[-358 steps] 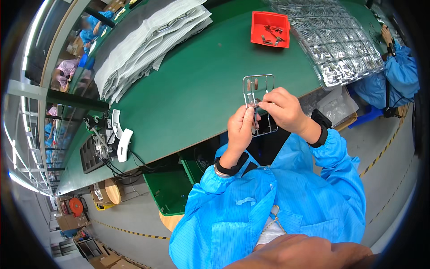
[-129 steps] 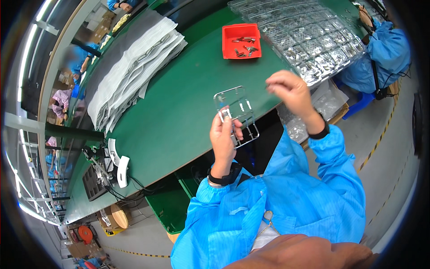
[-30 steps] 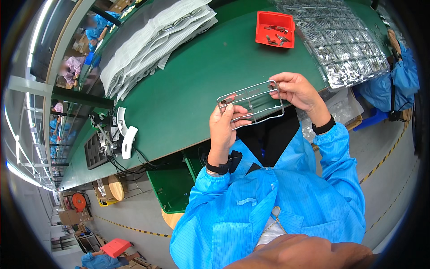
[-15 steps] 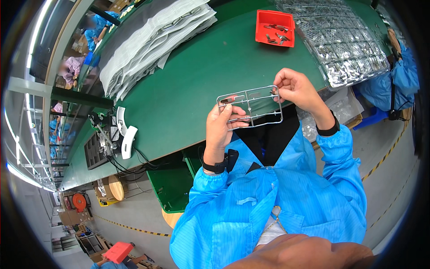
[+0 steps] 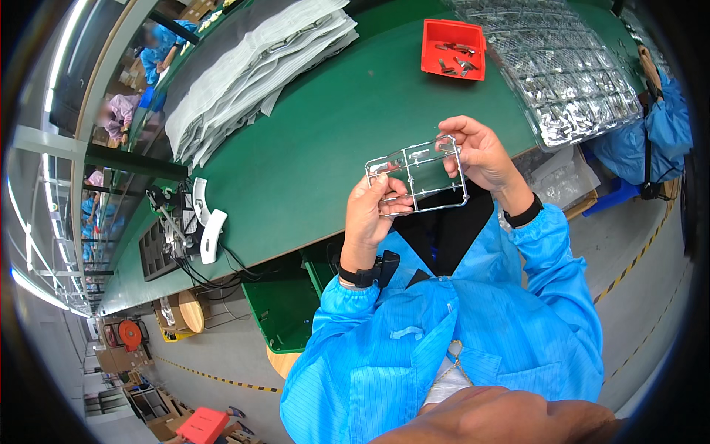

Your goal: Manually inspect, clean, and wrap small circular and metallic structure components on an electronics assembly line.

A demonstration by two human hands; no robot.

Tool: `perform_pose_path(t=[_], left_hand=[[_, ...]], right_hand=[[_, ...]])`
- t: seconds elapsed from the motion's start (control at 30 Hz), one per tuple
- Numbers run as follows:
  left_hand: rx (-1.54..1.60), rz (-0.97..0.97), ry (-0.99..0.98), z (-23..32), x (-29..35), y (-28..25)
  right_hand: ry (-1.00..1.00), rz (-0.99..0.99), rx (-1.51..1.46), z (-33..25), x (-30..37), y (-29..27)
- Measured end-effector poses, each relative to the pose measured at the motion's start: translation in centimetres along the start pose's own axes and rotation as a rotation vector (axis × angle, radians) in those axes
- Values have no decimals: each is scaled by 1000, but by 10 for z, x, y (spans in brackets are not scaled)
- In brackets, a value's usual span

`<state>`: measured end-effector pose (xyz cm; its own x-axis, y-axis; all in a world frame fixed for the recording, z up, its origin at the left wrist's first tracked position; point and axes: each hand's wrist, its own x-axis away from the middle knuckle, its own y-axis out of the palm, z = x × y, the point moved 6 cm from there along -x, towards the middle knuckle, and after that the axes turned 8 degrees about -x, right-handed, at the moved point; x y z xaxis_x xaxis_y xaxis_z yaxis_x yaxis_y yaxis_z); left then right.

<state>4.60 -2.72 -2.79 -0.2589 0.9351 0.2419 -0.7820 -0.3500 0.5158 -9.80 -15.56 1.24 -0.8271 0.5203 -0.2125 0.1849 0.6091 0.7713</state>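
A thin silvery rectangular frame with crossbars (image 5: 411,185), like a moulded sprue with small parts on it, is held up over the near table edge. My left hand (image 5: 366,211) grips its left end, thumb on the near face and fingers behind. At the upper right corner, my right hand (image 5: 484,157) has its fingers closed about the side rail; fingertips show through the frame. Whether a small part is also pinched there cannot be made out. Beyond the hands stands a red bin (image 5: 454,72) with several small metal pieces in it.
Clear compartment trays (image 5: 562,81) full of small metal parts lie at the right. A stack of white sheets (image 5: 255,74) is at the far left of the green table (image 5: 318,133). White curved pieces (image 5: 212,235) and cables sit at left. A co-worker's blue sleeve (image 5: 665,122) shows at right.
The frame has shifted slightly right and tilted, with my left hand following. My right hand has moved a little left, its fingers now reaching farther around the corner.
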Motion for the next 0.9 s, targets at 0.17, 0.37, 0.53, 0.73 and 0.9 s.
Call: perform_pose_path(t=[0.17,0.37,0.53,0.73,0.9], left_hand=[[8,19,2,0,0,3],[-36,54,40,-2,-1,3],[-31,141,66,-6,-1,6],[-39,120,54,-7,-1,6],[-29,129,46,-6,0,8]], right_hand=[[-19,39,-48,10,-2,-14],[-100,163,-185,26,-2,-22],[-206,362,-126,23,1,-17],[-174,418,41,14,1,-22],[-293,431,370,0,2,-20]])
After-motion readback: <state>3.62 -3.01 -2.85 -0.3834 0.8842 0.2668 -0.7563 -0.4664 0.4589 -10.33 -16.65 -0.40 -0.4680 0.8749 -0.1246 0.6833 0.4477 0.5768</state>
